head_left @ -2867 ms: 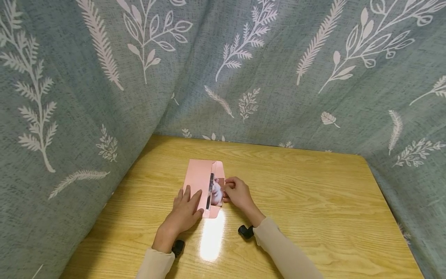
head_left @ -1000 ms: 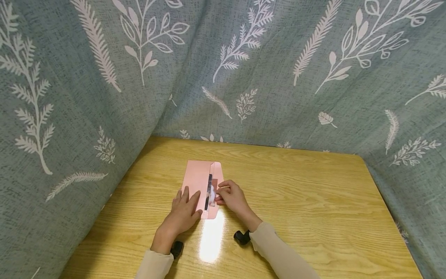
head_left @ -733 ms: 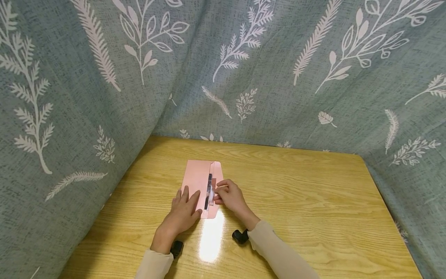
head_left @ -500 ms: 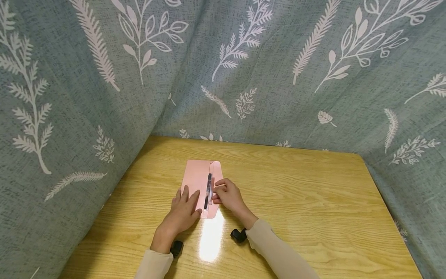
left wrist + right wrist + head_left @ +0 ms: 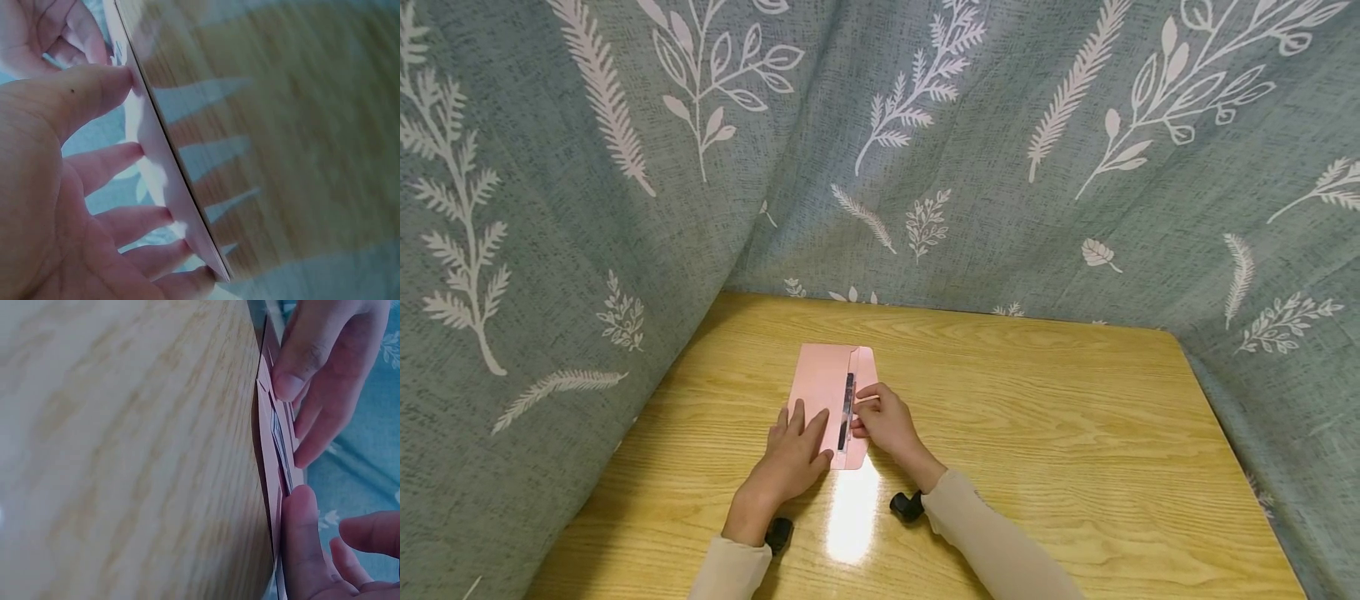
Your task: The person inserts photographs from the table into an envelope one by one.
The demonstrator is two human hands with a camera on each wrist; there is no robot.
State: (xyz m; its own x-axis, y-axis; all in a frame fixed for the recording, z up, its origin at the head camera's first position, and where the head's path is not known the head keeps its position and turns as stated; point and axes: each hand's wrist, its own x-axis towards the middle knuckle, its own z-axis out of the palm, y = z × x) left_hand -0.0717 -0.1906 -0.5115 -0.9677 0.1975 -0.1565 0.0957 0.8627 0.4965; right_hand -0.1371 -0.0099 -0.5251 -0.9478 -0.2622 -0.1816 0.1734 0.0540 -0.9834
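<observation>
A pink envelope (image 5: 826, 371) lies on the table with its flap (image 5: 867, 364) spread to the right. My left hand (image 5: 792, 458) rests on its body, fingers spread and fairly straight. The dark strip of a picture (image 5: 847, 392) shows in the envelope's mouth. My right hand (image 5: 887, 423) bends its fingers at the mouth, over the flap, and grips the edge of a photo card, now just a thin sliver and mostly hidden. From the right wrist, one right fingertip (image 5: 300, 503) touches the opening, with thin card edges (image 5: 279, 444) beside it.
The wooden table (image 5: 1037, 433) stretches far to the right and carries a bright glare spot just in front of the envelope. A patterned grey-green curtain (image 5: 970, 250) hangs behind and along both sides. Black wrist cameras (image 5: 906, 507) sit under both wrists.
My right hand has moved left, and the photo card, earlier showing a white animal, has slid with it toward the envelope's mouth until hardly visible. My left hand has stayed on the envelope.
</observation>
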